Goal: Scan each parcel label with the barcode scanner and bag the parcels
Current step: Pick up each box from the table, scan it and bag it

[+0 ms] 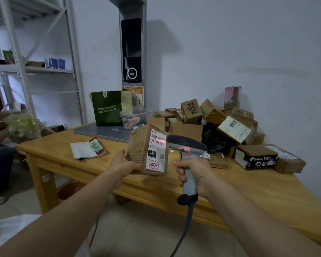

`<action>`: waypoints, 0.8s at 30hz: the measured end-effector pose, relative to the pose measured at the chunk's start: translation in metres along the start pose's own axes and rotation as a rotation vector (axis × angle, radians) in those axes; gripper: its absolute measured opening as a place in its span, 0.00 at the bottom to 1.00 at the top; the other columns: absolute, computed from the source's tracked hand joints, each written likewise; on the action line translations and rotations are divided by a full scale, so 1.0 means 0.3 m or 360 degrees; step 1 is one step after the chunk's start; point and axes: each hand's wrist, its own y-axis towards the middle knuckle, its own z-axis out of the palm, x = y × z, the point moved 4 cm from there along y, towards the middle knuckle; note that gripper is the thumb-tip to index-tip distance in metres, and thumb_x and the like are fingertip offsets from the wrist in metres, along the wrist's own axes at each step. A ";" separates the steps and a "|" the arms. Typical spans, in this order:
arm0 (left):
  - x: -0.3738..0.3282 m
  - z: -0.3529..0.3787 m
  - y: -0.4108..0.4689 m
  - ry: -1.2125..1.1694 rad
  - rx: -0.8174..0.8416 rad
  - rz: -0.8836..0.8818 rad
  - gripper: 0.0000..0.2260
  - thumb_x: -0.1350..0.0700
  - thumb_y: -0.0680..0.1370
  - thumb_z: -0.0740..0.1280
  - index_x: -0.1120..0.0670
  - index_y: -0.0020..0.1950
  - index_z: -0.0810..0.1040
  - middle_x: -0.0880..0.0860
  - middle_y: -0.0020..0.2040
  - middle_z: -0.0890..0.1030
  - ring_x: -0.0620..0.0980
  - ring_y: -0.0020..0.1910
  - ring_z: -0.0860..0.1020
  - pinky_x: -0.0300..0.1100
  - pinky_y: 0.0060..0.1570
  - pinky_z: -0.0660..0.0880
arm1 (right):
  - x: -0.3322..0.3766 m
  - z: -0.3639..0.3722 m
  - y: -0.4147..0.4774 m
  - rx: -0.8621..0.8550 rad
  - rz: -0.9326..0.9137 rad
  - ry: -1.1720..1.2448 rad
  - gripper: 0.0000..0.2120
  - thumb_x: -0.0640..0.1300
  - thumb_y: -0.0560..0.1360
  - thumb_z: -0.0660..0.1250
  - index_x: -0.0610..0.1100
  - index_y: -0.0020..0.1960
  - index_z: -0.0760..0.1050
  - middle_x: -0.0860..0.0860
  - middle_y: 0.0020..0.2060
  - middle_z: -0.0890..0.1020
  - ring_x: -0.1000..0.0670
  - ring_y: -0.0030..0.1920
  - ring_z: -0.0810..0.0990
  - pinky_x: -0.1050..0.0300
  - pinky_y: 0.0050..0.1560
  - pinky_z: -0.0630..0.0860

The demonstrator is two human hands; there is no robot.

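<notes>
The parcel (144,145) is a small brown cardboard box wrapped in clear tape, held upright by the left hand (122,162), which grips its lower left corner. Its white label (157,151) faces the person: barcode on top, "032-038-E01", a black "032" block, a small QR code and a red-bordered sticker at the bottom. A red scan line crosses the barcode's right end. The barcode scanner (187,145), grey with a dark head, sits in the right hand (191,173), fingers curled round its handle. Its head is just right of the label, and its cable hangs below the hand. Beyond and right of the right hand, more brown parcels (211,115) lie heaped and tilted.
</notes>
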 end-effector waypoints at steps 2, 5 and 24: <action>0.005 -0.005 0.002 -0.0009 -0.0005 -0.0017 0.49 0.66 0.65 0.77 0.54 0.78 0.53 0.57 0.69 0.71 0.56 0.63 0.74 0.49 0.60 0.72 | -0.004 0.004 0.003 0.0005 0.0008 0.0016 0.06 0.35 0.71 0.71 0.39 0.40 0.73 0.48 0.23 0.73 0.52 0.21 0.68 0.60 0.25 0.69; 0.008 -0.013 0.003 -0.0019 -0.0012 -0.0036 0.49 0.66 0.64 0.78 0.54 0.78 0.53 0.57 0.68 0.72 0.56 0.62 0.74 0.50 0.61 0.72 | -0.006 0.009 0.006 0.0010 0.0012 0.0024 0.06 0.36 0.70 0.72 0.39 0.41 0.73 0.48 0.24 0.74 0.52 0.21 0.69 0.60 0.25 0.70; 0.317 -0.528 -0.178 -0.0584 -0.0519 -0.0423 0.29 0.52 0.72 0.73 0.56 0.70 0.67 0.60 0.60 0.75 0.60 0.58 0.75 0.51 0.48 0.78 | -0.261 0.408 -0.044 0.0487 0.0430 -0.0098 0.06 0.37 0.72 0.70 0.42 0.40 0.73 0.49 0.25 0.74 0.52 0.23 0.70 0.60 0.27 0.71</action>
